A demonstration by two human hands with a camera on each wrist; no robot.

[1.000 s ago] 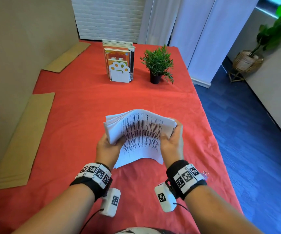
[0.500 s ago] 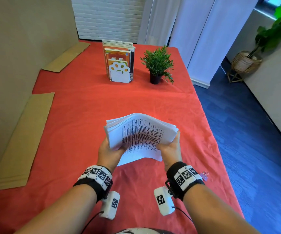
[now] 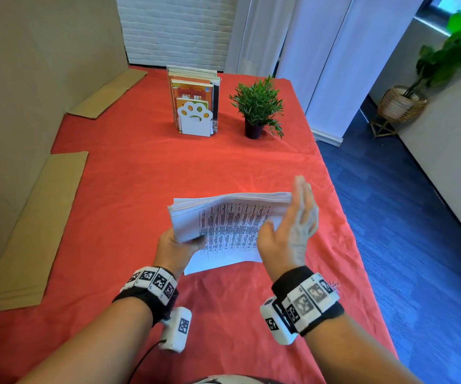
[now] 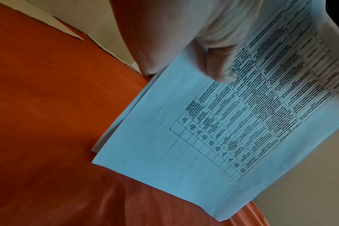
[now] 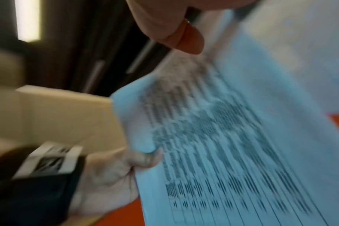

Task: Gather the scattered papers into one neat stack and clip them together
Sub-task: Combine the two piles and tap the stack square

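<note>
Left hand (image 3: 175, 246) grips the papers (image 3: 229, 231); right hand (image 3: 293, 225) lies flat against their side.

The left hand pinches the stack's near-left edge, thumb on the printed top sheet, holding it tilted above the red tablecloth (image 3: 129, 189). To the right of that grip, the right hand's straight fingers press the stack's right edge, holding nothing. Far beyond the grip stand a bookend (image 3: 195, 120) with books and a small plant (image 3: 258, 106).
</note>
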